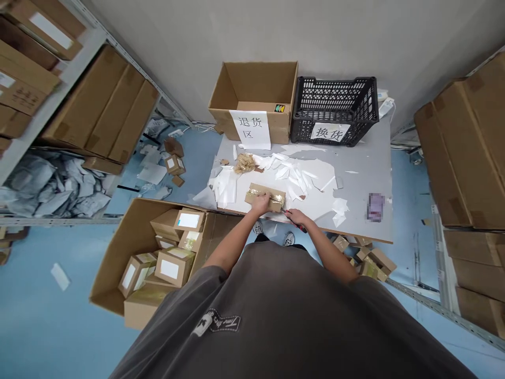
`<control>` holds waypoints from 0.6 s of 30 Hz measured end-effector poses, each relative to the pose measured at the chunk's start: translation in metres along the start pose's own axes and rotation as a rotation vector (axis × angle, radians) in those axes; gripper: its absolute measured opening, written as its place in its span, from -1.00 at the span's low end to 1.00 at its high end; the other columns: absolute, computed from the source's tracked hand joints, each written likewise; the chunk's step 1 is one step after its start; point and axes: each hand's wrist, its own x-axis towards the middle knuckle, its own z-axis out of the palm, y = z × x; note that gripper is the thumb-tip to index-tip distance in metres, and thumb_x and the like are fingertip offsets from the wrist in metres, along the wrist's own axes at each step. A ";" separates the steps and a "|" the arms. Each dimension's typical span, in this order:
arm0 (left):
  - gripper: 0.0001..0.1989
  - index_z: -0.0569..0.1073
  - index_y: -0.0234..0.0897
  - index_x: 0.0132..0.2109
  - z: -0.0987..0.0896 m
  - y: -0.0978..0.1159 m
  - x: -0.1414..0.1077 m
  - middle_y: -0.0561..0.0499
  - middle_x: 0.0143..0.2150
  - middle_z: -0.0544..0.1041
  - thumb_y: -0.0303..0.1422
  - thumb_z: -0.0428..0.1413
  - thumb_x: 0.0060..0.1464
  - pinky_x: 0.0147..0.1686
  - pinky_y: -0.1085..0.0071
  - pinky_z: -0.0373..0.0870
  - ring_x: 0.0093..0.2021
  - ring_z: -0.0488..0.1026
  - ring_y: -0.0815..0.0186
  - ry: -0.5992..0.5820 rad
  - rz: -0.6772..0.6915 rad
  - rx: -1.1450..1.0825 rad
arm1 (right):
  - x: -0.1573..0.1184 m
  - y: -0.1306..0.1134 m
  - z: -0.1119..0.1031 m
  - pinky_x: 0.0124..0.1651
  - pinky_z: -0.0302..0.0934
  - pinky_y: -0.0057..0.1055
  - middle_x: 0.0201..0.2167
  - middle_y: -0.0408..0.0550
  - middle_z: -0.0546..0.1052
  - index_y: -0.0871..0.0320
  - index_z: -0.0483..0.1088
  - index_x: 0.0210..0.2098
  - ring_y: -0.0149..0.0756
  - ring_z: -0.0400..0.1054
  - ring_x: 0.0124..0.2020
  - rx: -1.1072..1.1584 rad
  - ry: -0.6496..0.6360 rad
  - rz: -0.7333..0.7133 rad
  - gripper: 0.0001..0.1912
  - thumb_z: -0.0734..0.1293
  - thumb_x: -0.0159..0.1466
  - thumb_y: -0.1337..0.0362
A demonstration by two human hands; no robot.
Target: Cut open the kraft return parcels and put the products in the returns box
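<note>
Lying clasped under the left hand [260,204], the taped box [276,198] neighbours a tool [302,228] clamped in the right hand [297,217].

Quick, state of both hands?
Left hand: closed on a small brown rectangular taped cardboard box.
Right hand: closed around a slim red-and-black tool.

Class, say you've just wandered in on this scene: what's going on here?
A person stands at a gray table, handling a small taped carton. The left hand is on the carton, while the right hand holds a red-and-black tool by its right end. White paper scraps lie beyond it. Behind those stand an open cardboard box and a black crate, each with a paper sign.
</note>
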 end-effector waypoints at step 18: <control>-0.33 0.39 -0.14 0.52 0.027 -0.044 0.038 -0.18 0.59 0.31 -0.01 0.18 0.41 0.60 -0.09 -0.04 0.64 0.08 -0.14 0.155 0.167 -0.067 | -0.010 -0.007 -0.009 -0.03 0.30 -0.30 -0.10 0.06 0.66 0.03 0.55 0.01 -0.03 0.52 -0.05 -0.346 0.336 -0.110 -0.62 0.26 0.56 -0.09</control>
